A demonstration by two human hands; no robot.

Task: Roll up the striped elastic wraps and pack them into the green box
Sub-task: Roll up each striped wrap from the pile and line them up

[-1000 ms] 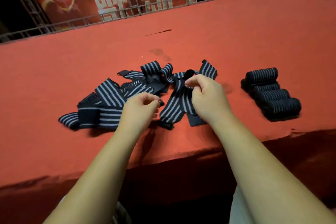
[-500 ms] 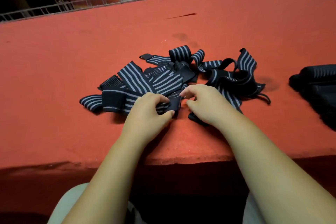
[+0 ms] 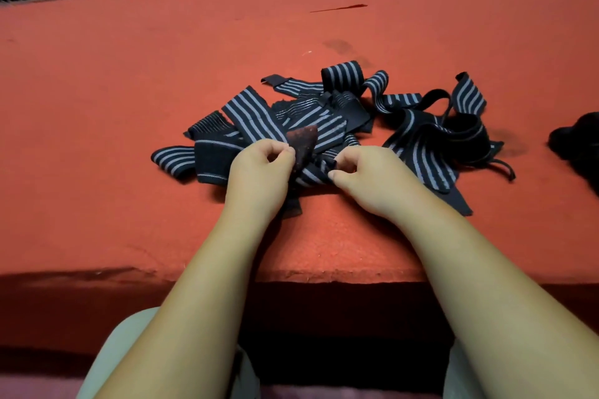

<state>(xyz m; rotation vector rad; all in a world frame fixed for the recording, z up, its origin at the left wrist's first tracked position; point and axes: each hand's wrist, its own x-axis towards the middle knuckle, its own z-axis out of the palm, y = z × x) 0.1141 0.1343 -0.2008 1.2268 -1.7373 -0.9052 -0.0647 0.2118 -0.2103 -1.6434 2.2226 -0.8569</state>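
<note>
While both hands work at the near edge of the heap of striped wraps (image 3: pixel 252 110), here is the grip: the left hand (image 3: pixel 262 172) pinches a dark, fuzzy-looking tab (image 3: pixel 304 144) between thumb and fingertips, and the right hand (image 3: pixel 369 181) pinches the striped wrap (image 3: pixel 316 173) just beside it, fingers curled in.

These look light and floppy. The fabric kinks, folds and stands in soft arches, so it should be stretchy and give no help in keeping its shape. Nothing looks fragile or slippery; tangling is the nuisance. My call is to take one by its flat end, as these hands do, and keep tension on the tail so the roll comes out tight. The tab looks grippy and may snag on its neighbours.

Now the count. Two hands are in play and one wrap is held. The loose ones lie knotted over each other on the red table (image 3: pixel 162 58), several of them, perhaps four or five, but the overlap stops me fixing a number. One thin cord loop (image 3: pixel 504 167) trails out on the right of the heap.

At the far right edge sits a dark bundle (image 3: pixel 580 142), too shadowed and cropped to count. No green box is in view.
</note>
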